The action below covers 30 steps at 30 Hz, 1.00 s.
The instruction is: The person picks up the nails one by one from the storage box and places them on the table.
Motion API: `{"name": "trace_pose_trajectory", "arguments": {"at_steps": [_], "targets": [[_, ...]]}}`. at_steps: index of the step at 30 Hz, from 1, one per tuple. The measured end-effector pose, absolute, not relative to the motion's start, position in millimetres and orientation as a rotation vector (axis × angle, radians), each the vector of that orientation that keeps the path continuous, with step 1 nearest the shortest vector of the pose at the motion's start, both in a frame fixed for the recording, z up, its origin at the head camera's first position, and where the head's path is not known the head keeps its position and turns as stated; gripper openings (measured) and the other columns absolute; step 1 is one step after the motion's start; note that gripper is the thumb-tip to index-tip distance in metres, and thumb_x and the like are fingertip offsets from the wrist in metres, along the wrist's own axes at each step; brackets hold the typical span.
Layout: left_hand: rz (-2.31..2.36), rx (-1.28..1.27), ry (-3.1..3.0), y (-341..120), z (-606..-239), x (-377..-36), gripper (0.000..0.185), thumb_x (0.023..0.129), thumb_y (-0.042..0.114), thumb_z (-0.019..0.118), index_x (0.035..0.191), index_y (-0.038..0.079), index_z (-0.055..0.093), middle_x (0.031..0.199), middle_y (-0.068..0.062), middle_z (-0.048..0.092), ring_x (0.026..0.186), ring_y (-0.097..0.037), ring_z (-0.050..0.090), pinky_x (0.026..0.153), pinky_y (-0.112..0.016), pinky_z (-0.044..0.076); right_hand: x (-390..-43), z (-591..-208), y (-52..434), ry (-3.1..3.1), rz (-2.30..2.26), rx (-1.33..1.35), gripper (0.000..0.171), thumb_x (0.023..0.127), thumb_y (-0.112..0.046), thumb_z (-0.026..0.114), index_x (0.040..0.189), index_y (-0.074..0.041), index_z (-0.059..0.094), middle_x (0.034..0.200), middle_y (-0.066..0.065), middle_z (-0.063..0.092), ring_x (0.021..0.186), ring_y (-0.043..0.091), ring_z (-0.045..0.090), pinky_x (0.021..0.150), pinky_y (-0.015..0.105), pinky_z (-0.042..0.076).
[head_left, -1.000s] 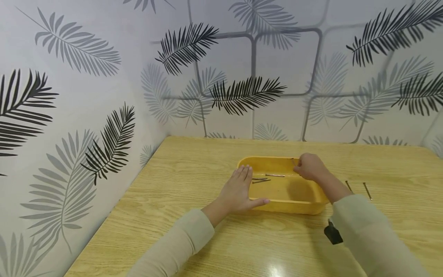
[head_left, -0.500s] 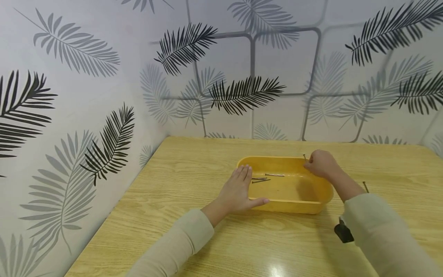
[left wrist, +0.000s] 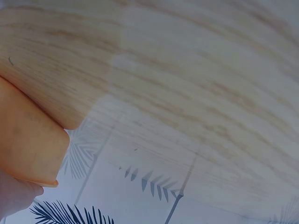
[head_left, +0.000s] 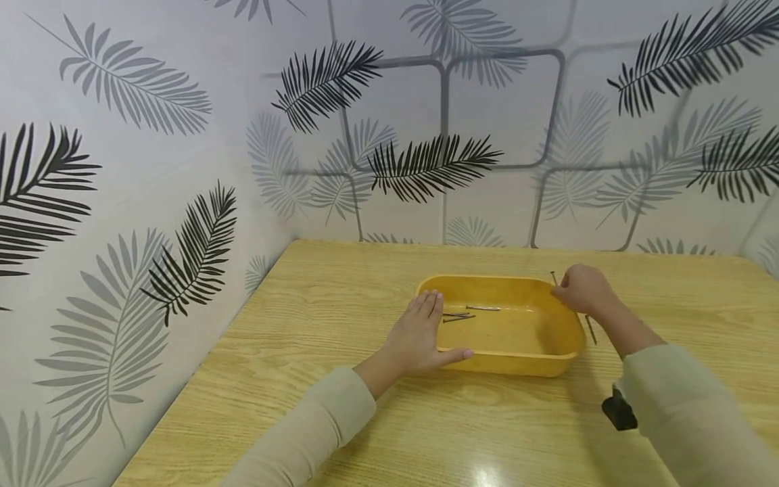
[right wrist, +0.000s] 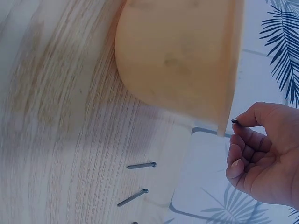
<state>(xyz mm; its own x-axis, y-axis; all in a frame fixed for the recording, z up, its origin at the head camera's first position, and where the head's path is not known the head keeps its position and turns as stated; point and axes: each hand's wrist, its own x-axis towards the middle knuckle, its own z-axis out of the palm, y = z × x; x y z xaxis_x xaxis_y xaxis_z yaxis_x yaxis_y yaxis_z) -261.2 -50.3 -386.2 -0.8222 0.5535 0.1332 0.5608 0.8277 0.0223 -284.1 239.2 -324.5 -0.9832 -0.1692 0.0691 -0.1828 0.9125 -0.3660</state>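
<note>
Yellow oval plastic tray on wooden bench; right hand pinching thin dark nail.
Right grip has moved from inside the tray out past its right rim, nail lifted clear; left hand stays flat, fingers spread, bracing the tray's left side.

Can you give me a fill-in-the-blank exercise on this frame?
1. The right hand pinches a ____ by the tray's right rim.
2. The left hand rests flat against the ____ tray.
3. The nails in the tray lie near its ____ end.
4. The tray stands on a ____ table.

Missing words: nail; yellow; left; wooden
</note>
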Motion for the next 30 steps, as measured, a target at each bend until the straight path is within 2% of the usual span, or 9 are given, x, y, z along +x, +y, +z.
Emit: {"name": "trace_pose_trajectory", "arguments": {"at_steps": [9,17,23,30], "targets": [[-0.086,-0.886,-2.890,-50,-387,-261,0.099,0.084,0.071,0.038,0.146,-0.003,0.017,0.154,-0.018,0.019,0.144,-0.029,0.016,0.118,-0.037,0.016,-281,-326,251,-3.005,0.578,0.245,0.044,0.082,-0.010,0.050,0.044,-0.018,0.031,0.042,-0.011,0.021,0.042,0.005,0.019,0.044,0.019,0.023],[-0.096,-0.892,-2.893,-49,-387,-261,0.099,0.085,0.070,0.039,0.146,-0.003,0.016,0.154,-0.018,0.018,0.144,-0.029,0.015,0.118,-0.037,0.015,-281,-331,262,-3.021,0.582,0.197,0.044,0.084,-0.010,0.049,0.044,-0.017,0.033,0.041,-0.010,0.026,0.041,0.005,0.020,0.044,0.020,0.025],[-0.087,-0.878,-2.900,-49,-386,-260,0.100,0.084,0.071,0.038,0.147,-0.003,0.016,0.154,-0.017,0.018,0.144,-0.028,0.015,0.118,-0.036,0.014,-278,-333,272,-2.990,0.576,0.211,0.043,0.082,-0.009,0.048,0.043,-0.018,0.033,0.040,-0.011,0.023,0.041,0.005,0.019,0.044,0.020,0.023],[-0.080,-0.878,-2.901,-49,-384,-260,0.099,0.084,0.071,0.038,0.146,-0.003,0.016,0.154,-0.018,0.018,0.144,-0.029,0.016,0.118,-0.037,0.014,-274,-338,284,-3.006,0.561,0.209,0.043,0.083,-0.011,0.048,0.041,-0.014,0.042,0.037,-0.010,0.036,0.038,0.006,0.026,0.043,0.022,0.028]]}}
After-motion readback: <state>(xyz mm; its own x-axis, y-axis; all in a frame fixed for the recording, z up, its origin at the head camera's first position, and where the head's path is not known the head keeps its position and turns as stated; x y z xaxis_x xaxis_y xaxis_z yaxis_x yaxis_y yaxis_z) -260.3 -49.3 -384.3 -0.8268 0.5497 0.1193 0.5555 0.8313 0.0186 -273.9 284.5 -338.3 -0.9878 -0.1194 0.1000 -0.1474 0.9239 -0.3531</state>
